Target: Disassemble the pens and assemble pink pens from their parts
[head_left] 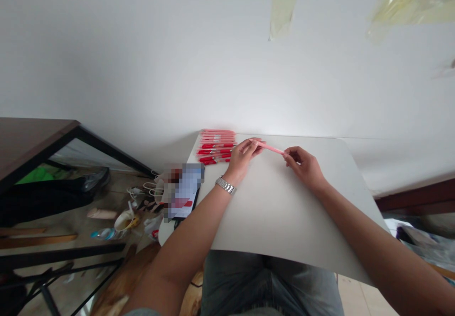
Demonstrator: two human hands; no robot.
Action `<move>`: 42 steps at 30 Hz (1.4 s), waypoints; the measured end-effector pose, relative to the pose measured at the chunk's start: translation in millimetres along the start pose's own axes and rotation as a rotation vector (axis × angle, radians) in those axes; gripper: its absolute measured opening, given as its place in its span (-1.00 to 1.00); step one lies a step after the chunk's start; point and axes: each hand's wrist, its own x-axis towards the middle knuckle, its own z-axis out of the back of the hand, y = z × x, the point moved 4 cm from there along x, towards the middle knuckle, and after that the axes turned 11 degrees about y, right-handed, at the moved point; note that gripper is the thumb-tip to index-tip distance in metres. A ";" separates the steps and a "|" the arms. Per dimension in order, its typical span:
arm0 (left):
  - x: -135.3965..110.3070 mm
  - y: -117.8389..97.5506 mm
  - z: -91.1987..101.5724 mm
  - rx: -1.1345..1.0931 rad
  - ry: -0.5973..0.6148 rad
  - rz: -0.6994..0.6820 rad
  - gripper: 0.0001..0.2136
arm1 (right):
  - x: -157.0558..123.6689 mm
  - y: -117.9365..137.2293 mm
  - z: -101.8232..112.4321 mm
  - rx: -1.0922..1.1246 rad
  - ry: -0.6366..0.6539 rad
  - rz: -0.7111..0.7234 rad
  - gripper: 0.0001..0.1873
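A slim pink pen [272,148] is held level above the table between both hands. My left hand [245,151], with a metal watch at its wrist, is closed on the pen's left end. My right hand [302,164] pinches the opposite end between thumb and fingers. Just left of my left hand, at the table's back left corner, lie several pink pens [217,137] in a row. Several red pens [215,153] lie in front of them, partly hidden by my left hand.
The white table [277,216] stands against a wall. A phone [186,190], partly blurred out, leans at its left edge. Left of the table are a dark-framed desk [76,129], cables, a cup [125,220] and a bottle [104,234] on the floor. Bagged items [426,235] are at the right.
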 end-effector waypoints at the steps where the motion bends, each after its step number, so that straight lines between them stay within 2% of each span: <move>1: -0.2 -0.4 -0.4 0.006 0.004 -0.002 -0.65 | -0.3 0.0 -0.2 0.000 0.012 -0.001 -0.58; 11: -1.0 -6.2 -3.8 0.032 0.034 -0.008 -0.66 | -2.0 -2.5 -0.4 -0.001 0.096 -0.022 -0.55; 21: -1.5 -3.2 -3.5 0.000 -0.008 -0.009 -0.69 | 1.9 -6.0 2.4 0.251 -0.004 -0.029 -0.57; 30: -2.9 -8.0 -0.2 0.319 0.048 -0.035 -0.71 | 1.4 -1.4 17.5 0.278 -0.096 -0.009 -0.60; 42: -10.6 -2.8 -10.3 0.430 0.181 0.118 -0.70 | 1.4 -9.1 14.5 0.452 -0.148 -0.028 -0.50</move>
